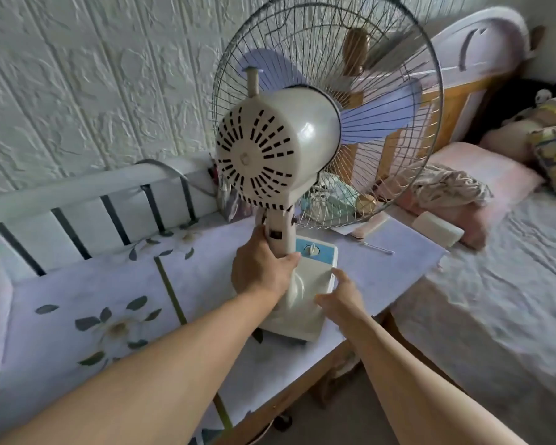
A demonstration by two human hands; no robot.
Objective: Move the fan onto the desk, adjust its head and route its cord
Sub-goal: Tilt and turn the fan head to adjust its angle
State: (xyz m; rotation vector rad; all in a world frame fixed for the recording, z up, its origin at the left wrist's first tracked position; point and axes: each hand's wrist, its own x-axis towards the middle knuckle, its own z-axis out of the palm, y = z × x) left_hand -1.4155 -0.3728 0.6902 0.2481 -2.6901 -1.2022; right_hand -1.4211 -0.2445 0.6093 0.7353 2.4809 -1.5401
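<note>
A cream table fan [280, 149] with blue blades and a wire cage stands on the desk [77, 293], which has a pale floral cover. Its motor housing faces me and the cage points toward the bed. My left hand [264, 268] is wrapped around the fan's neck just above the base. My right hand [341, 293] rests with spread fingers against the right edge of the fan's base [305, 316], near the blue control panel [315, 252]. The fan's cord is hidden from view.
A white slatted rail [87, 200] and textured wall run behind the desk. Small items, a comb [368, 228] and a cotton swab [377, 247] lie on the desk's far right. A bed [495, 300] with pink pillows and a white box stands right of the desk.
</note>
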